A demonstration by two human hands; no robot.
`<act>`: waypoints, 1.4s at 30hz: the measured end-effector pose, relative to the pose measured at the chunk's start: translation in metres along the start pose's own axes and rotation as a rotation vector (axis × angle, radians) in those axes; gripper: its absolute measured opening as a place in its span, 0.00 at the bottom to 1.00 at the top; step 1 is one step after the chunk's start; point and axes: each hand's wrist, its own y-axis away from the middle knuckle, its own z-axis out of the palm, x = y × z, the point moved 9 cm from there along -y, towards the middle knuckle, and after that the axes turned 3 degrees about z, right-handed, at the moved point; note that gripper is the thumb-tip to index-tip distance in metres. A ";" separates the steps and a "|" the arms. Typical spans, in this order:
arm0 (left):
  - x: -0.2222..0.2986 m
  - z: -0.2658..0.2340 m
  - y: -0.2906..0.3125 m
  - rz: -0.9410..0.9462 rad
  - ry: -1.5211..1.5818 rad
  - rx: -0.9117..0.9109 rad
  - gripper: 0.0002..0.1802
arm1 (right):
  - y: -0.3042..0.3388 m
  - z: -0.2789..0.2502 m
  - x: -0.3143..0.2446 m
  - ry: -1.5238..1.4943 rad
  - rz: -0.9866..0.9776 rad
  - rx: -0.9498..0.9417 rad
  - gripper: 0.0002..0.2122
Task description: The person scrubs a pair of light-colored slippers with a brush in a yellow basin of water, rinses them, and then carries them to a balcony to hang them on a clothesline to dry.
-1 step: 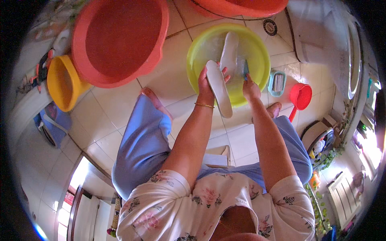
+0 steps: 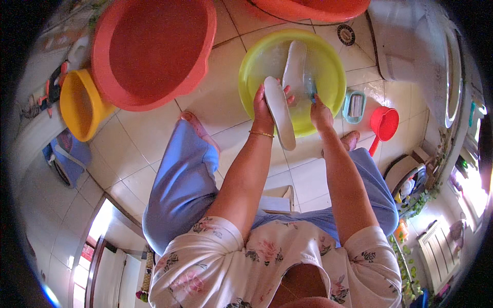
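Note:
A white insole (image 2: pixel 280 114) is held at a slant in my left hand (image 2: pixel 265 109), its fingers wrapped around it over the near side of a yellow-green basin (image 2: pixel 248 97). Another white insole (image 2: pixel 294 61) lies in the basin, partly in cloudy water. My right hand (image 2: pixel 322 114) closes round the handle of a blue brush (image 2: pixel 313 88), its head low over the water and blurred. Between the brush and the held insole there is a gap.
Right of the basin are a teal soap dish (image 2: pixel 354 107) and a red dipper (image 2: pixel 384 123). A large red basin (image 2: pixel 204 77) and a yellow bucket (image 2: pixel 78 105) stand at left. Another red basin (image 2: pixel 328 11) is at the far edge, near a round floor drain (image 2: pixel 346 35).
The brush looks more blurred and sits slightly lower in the basin. Both hands stay nearly where they were.

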 end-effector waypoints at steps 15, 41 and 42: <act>-0.013 -0.012 -0.002 -0.048 -0.014 0.014 0.24 | 0.054 -0.027 -0.083 0.131 -0.319 -0.075 0.18; 0.003 -0.059 -0.010 -0.059 -0.006 0.019 0.30 | 0.042 -0.005 -0.072 0.011 -0.314 -0.121 0.19; 0.002 -0.051 -0.012 -0.072 -0.034 0.040 0.31 | 0.068 -0.013 -0.071 -0.034 -0.386 -0.120 0.19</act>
